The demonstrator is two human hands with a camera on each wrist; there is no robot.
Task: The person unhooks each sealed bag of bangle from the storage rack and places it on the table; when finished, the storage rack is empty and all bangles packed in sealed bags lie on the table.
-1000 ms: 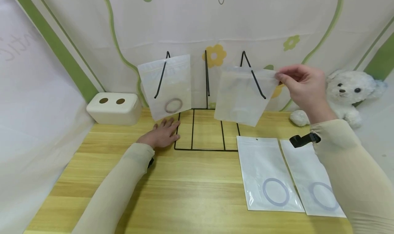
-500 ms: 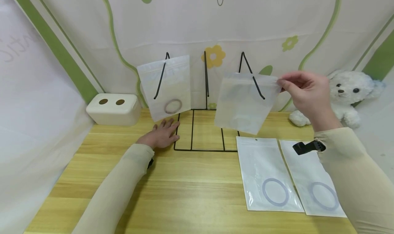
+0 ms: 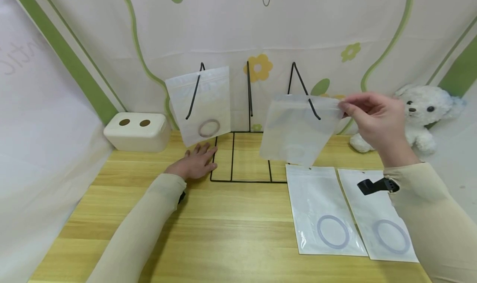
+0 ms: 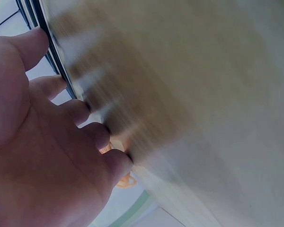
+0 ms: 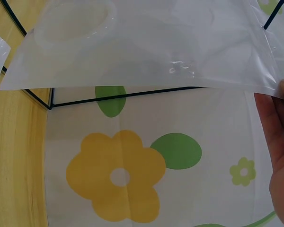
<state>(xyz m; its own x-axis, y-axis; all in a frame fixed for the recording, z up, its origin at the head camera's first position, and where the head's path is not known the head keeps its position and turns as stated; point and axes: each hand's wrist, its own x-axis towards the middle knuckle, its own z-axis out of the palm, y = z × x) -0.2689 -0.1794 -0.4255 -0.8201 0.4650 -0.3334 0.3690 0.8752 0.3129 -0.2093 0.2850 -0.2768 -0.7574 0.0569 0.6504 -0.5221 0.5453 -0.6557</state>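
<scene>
My right hand pinches the upper right corner of a white, translucent zip bag. The bag's top edge is threaded on the right prong of a black wire display rack, and a faint ring shows low on it. In the right wrist view the bag spreads out from my fingertips. On the rack's left prong hangs another white zip bag with a darker ring mark. My left hand lies palm down on the table, fingers spread, touching the left side of the rack's base. The middle prong is bare.
Two flat white zip bags with pale purple rings lie side by side on the wooden table. A white plush bear sits behind right. At back left stands a cream box with two holes. A printed curtain closes the back.
My right hand has moved down and slightly right, toward me. The pinched bag has come lower along the right prong. My left hand has stayed in place.
</scene>
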